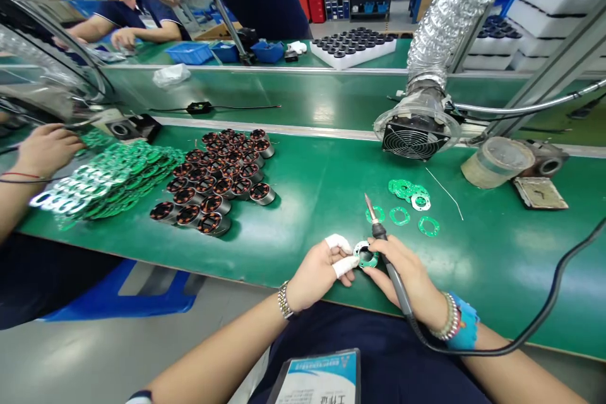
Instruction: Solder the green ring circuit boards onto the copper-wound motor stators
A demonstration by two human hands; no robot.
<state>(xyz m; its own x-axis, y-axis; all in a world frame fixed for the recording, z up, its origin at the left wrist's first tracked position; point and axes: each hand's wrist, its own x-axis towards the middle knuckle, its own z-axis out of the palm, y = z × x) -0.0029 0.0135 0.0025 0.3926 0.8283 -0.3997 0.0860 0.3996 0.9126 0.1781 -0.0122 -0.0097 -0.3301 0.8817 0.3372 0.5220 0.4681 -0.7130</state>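
Observation:
Between the white-wrapped fingertips of my left hand [334,263] is a ring-shaped circuit board [360,261], green and white with a dark middle. Whether a motor part sits under it is hidden. My right hand [411,271] has a soldering iron [394,278] lying across it, its tip pointing up and away over the table. The fingertips of that hand also touch the board's right side. Just beyond my hands lie loose ring boards [428,226], with a small pile of them [408,192] behind.
Several copper-wound motor stators [213,204] stand in rows to the left. Past them are stacked sheets of ring boards [113,177], with a co-worker's hand [47,148] there. A fan with a duct [411,139], a round tub [497,162] and a sponge tray [540,193] stand at right.

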